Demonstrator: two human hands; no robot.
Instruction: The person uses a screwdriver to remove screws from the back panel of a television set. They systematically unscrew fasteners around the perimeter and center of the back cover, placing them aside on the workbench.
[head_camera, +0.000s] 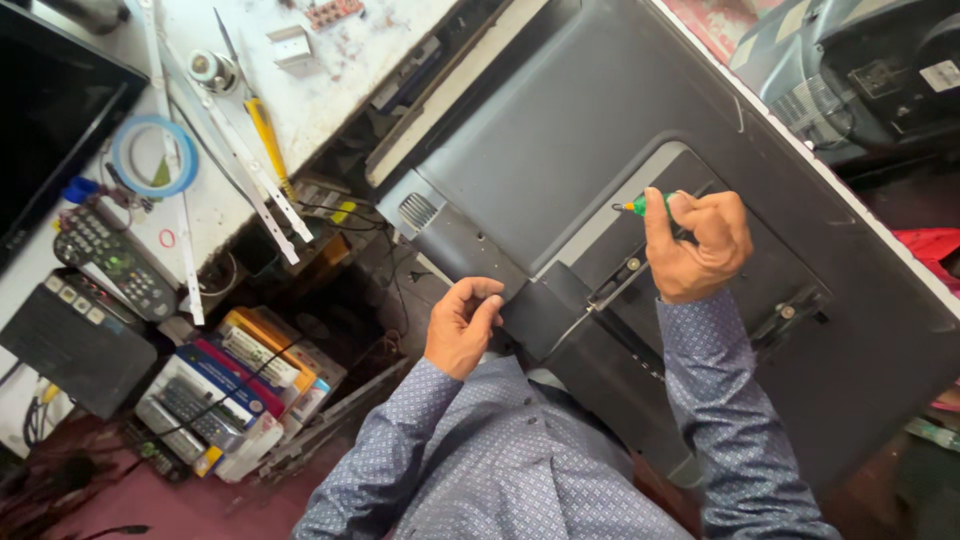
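A large dark grey television (600, 120) lies back side up in front of me. My right hand (700, 245) is closed around a green-handled screwdriver (645, 205), whose tip points at the recessed rear panel (690, 170). My left hand (462, 325) rests curled against the lower edge of the casing near a vent grille (417, 211) and holds nothing that I can see. Both arms wear a blue patterned shirt.
At left is a white workbench (330, 90) with a roll of blue tape (155, 155), white strips, a yellow-handled tool (268, 140), a remote control (115, 262) and a black box (75, 345). Stacked boxes and remotes (225, 385) lie below. Another dark set (860, 70) stands at top right.
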